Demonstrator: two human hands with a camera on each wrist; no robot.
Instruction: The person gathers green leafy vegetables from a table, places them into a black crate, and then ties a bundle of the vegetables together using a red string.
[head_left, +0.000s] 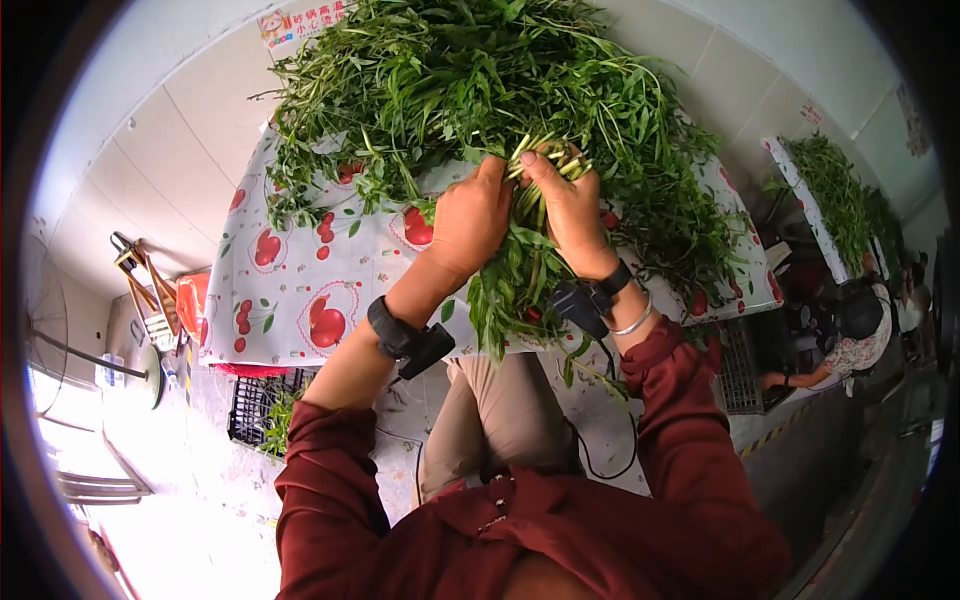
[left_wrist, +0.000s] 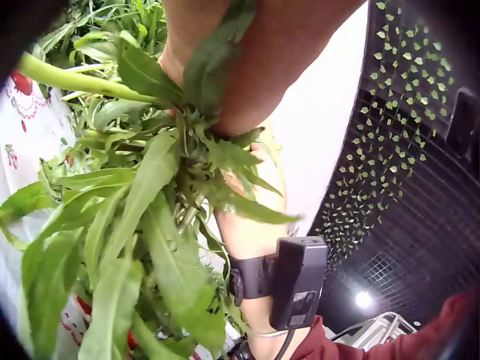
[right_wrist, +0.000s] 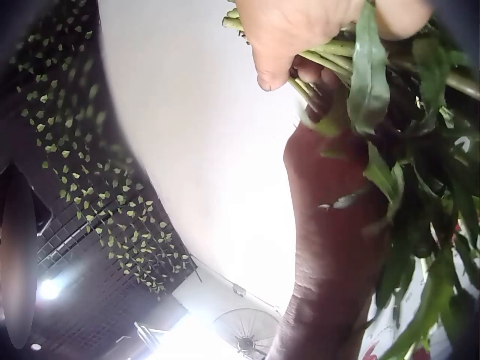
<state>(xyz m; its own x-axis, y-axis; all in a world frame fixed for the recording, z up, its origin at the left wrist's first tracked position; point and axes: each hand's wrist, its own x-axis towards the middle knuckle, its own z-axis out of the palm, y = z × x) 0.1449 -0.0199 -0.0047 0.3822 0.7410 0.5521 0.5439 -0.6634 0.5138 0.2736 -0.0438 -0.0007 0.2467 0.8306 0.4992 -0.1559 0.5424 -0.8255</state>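
Observation:
In the head view, both hands meet at the near side of the leafy heap, around a bunch of leafy green stems [head_left: 505,300]. Pale cut ends stick up between the hands, and the leaves hang toward the person. My right hand [head_left: 574,212] grips the bunch, its thumb lying across the stems. Pressed close on the other side, my left hand [head_left: 473,218] curls its fingers at the same stems; its fingertips are hidden. Leaves of the bunch [left_wrist: 142,225] fill much of the left wrist view. The right wrist view shows stems [right_wrist: 330,56] under the right hand's fingers.
A large heap of leafy greens [head_left: 440,80] covers the far part of the table, whose cherry-print cloth [head_left: 380,270] shows in front. Black crates [head_left: 250,405] stand below at the left and right. Another person [head_left: 860,325] crouches at the right near a second greens-covered table [head_left: 800,190].

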